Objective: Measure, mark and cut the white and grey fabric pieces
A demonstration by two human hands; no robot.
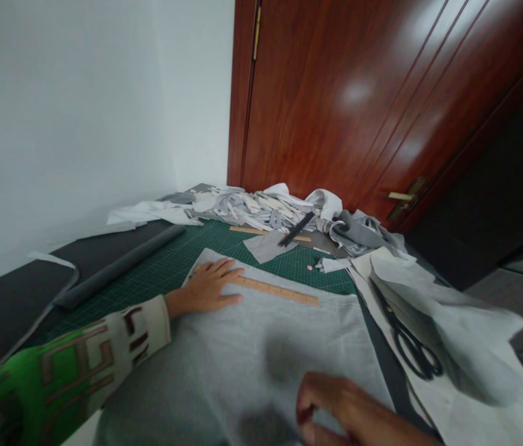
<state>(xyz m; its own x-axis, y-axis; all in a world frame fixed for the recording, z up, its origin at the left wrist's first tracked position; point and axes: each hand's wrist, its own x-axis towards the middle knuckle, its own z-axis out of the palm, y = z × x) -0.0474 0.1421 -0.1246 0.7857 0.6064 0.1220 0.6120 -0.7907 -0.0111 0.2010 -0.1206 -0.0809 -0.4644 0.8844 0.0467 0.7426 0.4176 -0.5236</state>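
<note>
A light grey cloth (261, 347) lies spread over a green cutting mat (224, 234). Along its far edge rests a wooden ruler (280, 291). My left hand (210, 286) presses flat on the cloth, fingers spread, covering the ruler's left end. Low in the view, over the cloth's near part, my right hand (335, 402) is curled with its fingers bent inward. Whatever it may hold is hidden and slightly blurred.
Fabric scraps (261, 207) are heaped along the back by the door (326, 93). Black-handled scissors (410, 341) lie on pale sheets (465, 353) at right. A dark roll (122, 266) is at left. A black strip (296, 229) crosses another wooden ruler (247, 230).
</note>
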